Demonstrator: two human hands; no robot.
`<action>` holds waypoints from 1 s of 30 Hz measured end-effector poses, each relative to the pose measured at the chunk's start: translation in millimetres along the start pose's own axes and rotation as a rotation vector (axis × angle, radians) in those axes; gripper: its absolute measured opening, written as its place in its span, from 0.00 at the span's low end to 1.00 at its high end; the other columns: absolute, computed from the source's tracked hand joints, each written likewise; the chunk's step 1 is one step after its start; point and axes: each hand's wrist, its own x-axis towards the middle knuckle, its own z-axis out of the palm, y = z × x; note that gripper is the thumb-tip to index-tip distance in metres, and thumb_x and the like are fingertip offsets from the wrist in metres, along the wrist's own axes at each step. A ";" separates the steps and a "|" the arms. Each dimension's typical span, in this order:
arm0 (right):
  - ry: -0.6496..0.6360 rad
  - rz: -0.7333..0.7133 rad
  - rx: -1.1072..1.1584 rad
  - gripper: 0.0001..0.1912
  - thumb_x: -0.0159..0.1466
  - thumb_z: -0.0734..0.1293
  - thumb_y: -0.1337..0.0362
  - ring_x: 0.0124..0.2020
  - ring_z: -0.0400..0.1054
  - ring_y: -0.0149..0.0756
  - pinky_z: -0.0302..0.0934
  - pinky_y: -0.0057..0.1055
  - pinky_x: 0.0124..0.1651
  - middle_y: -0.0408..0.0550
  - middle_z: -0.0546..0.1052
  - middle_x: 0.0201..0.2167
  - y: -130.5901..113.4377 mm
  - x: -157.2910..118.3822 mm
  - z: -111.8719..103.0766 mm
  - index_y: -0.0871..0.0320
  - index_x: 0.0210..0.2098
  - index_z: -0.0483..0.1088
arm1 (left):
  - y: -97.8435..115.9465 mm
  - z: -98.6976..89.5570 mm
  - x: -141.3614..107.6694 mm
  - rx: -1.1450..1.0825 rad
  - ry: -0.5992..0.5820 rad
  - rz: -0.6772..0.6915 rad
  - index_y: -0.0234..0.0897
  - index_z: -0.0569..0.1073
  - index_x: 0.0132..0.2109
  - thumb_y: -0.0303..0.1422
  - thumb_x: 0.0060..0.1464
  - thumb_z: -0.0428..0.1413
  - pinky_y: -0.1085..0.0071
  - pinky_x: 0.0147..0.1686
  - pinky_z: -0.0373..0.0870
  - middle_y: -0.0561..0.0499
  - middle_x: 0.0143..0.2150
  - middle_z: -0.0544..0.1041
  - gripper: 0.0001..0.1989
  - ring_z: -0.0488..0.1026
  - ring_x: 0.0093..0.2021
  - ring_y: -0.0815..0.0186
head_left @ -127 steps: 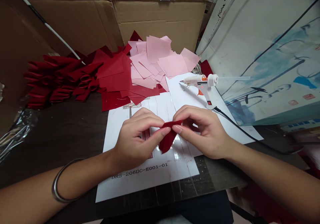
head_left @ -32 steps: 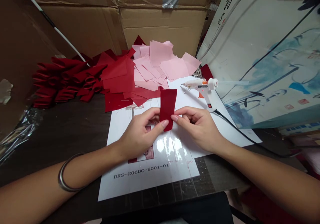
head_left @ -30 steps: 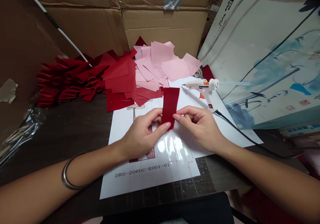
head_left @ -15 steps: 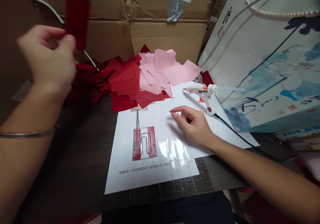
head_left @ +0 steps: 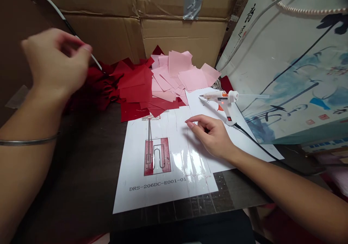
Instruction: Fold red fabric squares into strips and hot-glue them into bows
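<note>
My left hand (head_left: 58, 61) is raised at the left above a heap of dark red gathered fabric (head_left: 95, 86). Thumb and forefinger are bent together, slightly blurred, and no cloth shows in them. My right hand (head_left: 209, 135) rests on a white printed sheet (head_left: 130, 200), its fingers curled and thumb near the forefinger, holding nothing visible. Behind it a white glue gun (head_left: 227, 104) with a lit red light stands on white paper, nozzle pointing left. Flat red fabric squares (head_left: 136, 86) and pink squares (head_left: 176, 73) are piled beyond the sheet.
A cardboard box (head_left: 182, 37) forms the back wall. On the right stands a painted white bag (head_left: 293, 81). The glue gun's black cord (head_left: 258, 146) runs right across the table. A white-and-black cable (head_left: 51, 4) passes behind my left hand.
The red fabric square that my left hand held up has left its fingers. That hand has shifted slightly right, its fingers curled. My right hand has stayed in place on the sheet.
</note>
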 end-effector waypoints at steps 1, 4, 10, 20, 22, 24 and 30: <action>-0.001 0.000 -0.001 0.11 0.65 0.65 0.57 0.19 0.51 0.27 0.47 0.31 0.25 0.35 0.56 0.15 0.5 -0.1 -0.2 0.58 0.35 0.74 | 11.4 3.0 -6.3 0.070 -0.008 0.150 0.37 0.70 0.56 0.50 0.63 0.46 0.68 0.54 0.62 0.55 0.47 0.71 0.25 0.66 0.47 0.66; -0.011 0.001 -0.007 0.11 0.65 0.65 0.56 0.19 0.49 0.27 0.45 0.31 0.24 0.35 0.57 0.15 1.5 -0.6 -1.2 0.58 0.34 0.74 | 33.1 16.9 -20.4 0.167 -0.203 0.430 0.35 0.76 0.48 0.46 0.60 0.52 0.66 0.46 0.67 0.52 0.38 0.75 0.20 0.71 0.38 0.65; -0.034 0.007 -0.011 0.12 0.66 0.64 0.57 0.19 0.49 0.27 0.44 0.31 0.24 0.36 0.57 0.16 0.7 -1.2 -1.3 0.58 0.33 0.74 | 28.0 49.0 -24.1 0.265 -0.381 0.480 0.43 0.75 0.48 0.34 0.51 0.60 0.61 0.39 0.68 0.47 0.45 0.78 0.15 0.74 0.43 0.52; -0.020 0.017 0.024 0.11 0.65 0.65 0.57 0.19 0.48 0.26 0.44 0.31 0.24 0.35 0.55 0.16 2.7 -0.4 -1.9 0.58 0.32 0.73 | 15.7 54.2 -30.2 0.228 -0.238 0.424 0.40 0.70 0.56 0.39 0.63 0.51 0.65 0.44 0.58 0.54 0.53 0.73 0.17 0.64 0.48 0.60; -0.021 0.015 0.026 0.11 0.65 0.65 0.57 0.19 0.48 0.26 0.44 0.31 0.24 0.35 0.55 0.16 2.5 -0.3 -1.9 0.58 0.32 0.73 | 12.5 56.6 -31.9 0.203 -0.251 0.401 0.40 0.71 0.55 0.39 0.64 0.50 0.66 0.43 0.57 0.56 0.52 0.73 0.16 0.63 0.46 0.61; -0.025 0.012 0.029 0.11 0.65 0.65 0.57 0.19 0.49 0.26 0.45 0.31 0.24 0.35 0.55 0.16 2.4 -0.3 -1.3 0.58 0.32 0.73 | 5.4 62.8 -30.7 0.131 -0.255 0.386 0.42 0.72 0.54 0.38 0.63 0.50 0.66 0.44 0.56 0.58 0.50 0.74 0.15 0.62 0.46 0.62; -0.006 0.021 0.055 0.10 0.64 0.66 0.58 0.19 0.49 0.26 0.45 0.30 0.24 0.35 0.55 0.15 2.2 0.6 0.0 0.58 0.32 0.74 | -11.6 79.8 -12.6 -0.082 0.020 0.332 0.43 0.78 0.43 0.38 0.58 0.56 0.62 0.50 0.57 0.56 0.39 0.77 0.09 0.61 0.39 0.61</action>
